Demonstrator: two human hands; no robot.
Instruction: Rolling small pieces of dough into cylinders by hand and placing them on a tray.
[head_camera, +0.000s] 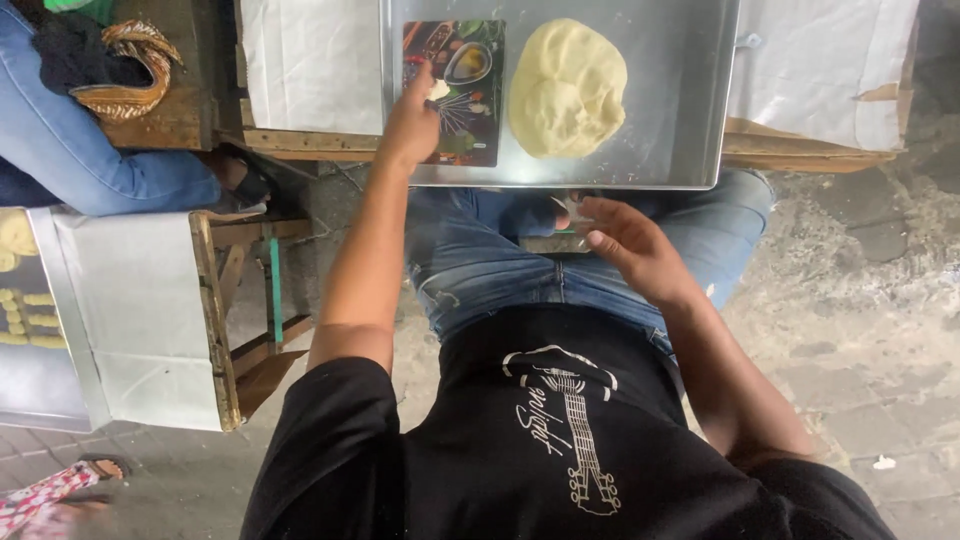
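Observation:
A large mound of pale yellow dough (567, 88) lies in a shallow metal tray (680, 110) in front of me. Left of it in the tray is a dark rectangular board (470, 120) printed with pictures of food. My left hand (410, 125) reaches onto this board and pinches a small piece of dough (438, 90) between its fingertips. My right hand (625, 245) hovers over my lap just below the tray's near edge, fingers spread, holding nothing.
The tray rests on a wooden table covered in white paper (310, 60). To my left stands a wooden stand (215, 320) with another tray bearing small yellow dough pieces (25, 315). A person in jeans (90, 150) sits at far left. Rough concrete floor (850, 300) lies to the right.

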